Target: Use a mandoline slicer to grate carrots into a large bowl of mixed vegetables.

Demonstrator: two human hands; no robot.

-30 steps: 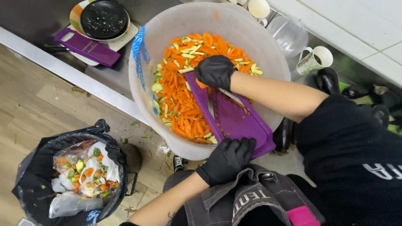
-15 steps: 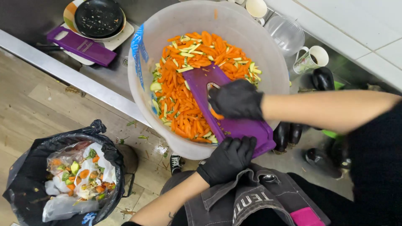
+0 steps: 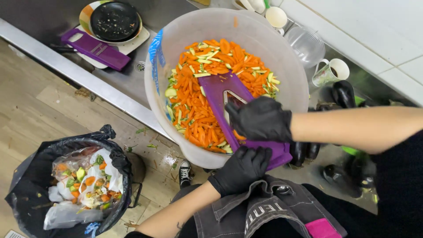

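A large translucent white bowl [image 3: 291, 57] holds orange carrot strips [image 3: 198, 114] mixed with pale green zucchini strips. A purple mandoline slicer [image 3: 217, 90] lies slanted across the bowl. My left hand [image 3: 241, 169], in a black glove, grips the slicer's near end at the bowl's rim. My right hand [image 3: 261, 119], also in a black glove, presses down on the slicer's lower half; whatever is under its palm is hidden.
A second purple slicer [image 3: 94, 48] and a black pan [image 3: 114, 20] on a plate sit on the steel counter at upper left. A black bin [image 3: 66, 185] with vegetable scraps stands on the wooden floor. Mugs [image 3: 329, 72], a clear container and dark aubergines [image 3: 343, 92] lie at right.
My right hand has slid down the slicer from its far end toward the near end. My left hand has kept its grip on the slicer.
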